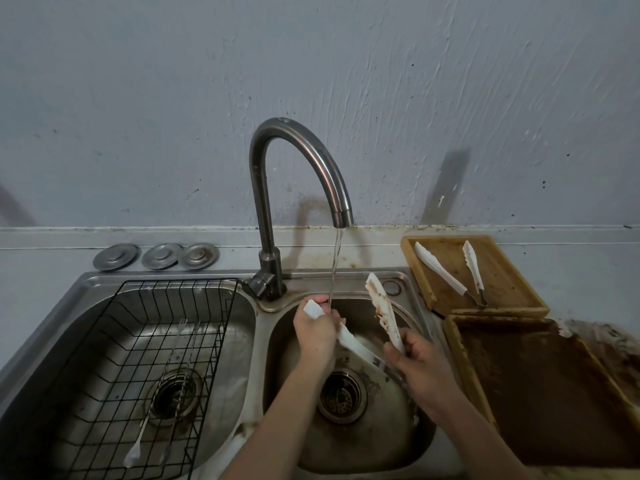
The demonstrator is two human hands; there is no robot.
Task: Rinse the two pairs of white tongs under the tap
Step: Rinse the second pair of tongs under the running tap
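One pair of white tongs (356, 345) is spread open over the right sink basin (367, 441). My left hand (315, 332) grips one arm of it near the tip, right under the stream from the tap (298, 174). My right hand (420, 365) holds the tongs near the hinge; the other arm (382, 311), smeared brown, points up and away from the water. A second pair of white tongs (453, 275) lies spread in a wooden tray (512, 271) to the right of the sink.
The left basin holds a black wire rack (114, 341) with skewers and a spoon in it. Three metal sink plugs (159, 256) lie behind it. A larger, dirty brown wooden tray (540, 386) sits at the right, close to my right forearm.
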